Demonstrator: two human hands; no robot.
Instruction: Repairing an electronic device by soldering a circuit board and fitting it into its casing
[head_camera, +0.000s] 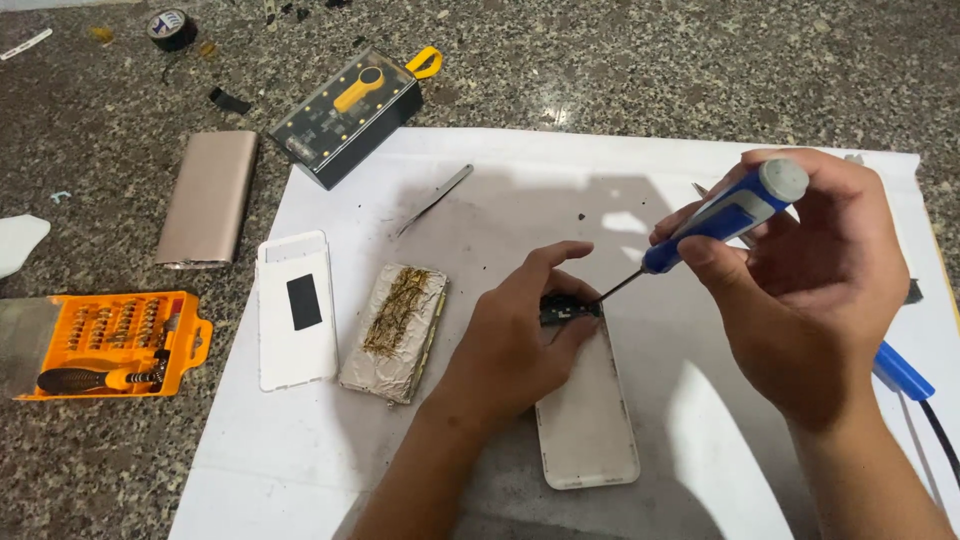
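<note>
My left hand (520, 335) presses down on the top end of a white phone-shaped housing (585, 415) that lies on a white sheet (300, 450). Its fingers rest beside a small black part (565, 308) at the housing's upper end. My right hand (800, 270) grips a blue and grey screwdriver (725, 213), tilted, with its thin tip touching that black part.
On the sheet lie a white back cover with a black patch (295, 310), a foil-covered slab with brown residue (395, 330) and metal tweezers (432, 200). An orange bit set (110, 343), a rose-gold case (208, 198), a dark box with yellow parts (345, 115), a tape roll (170, 28) lie on the granite. A blue-handled tool (900, 370) lies at the right.
</note>
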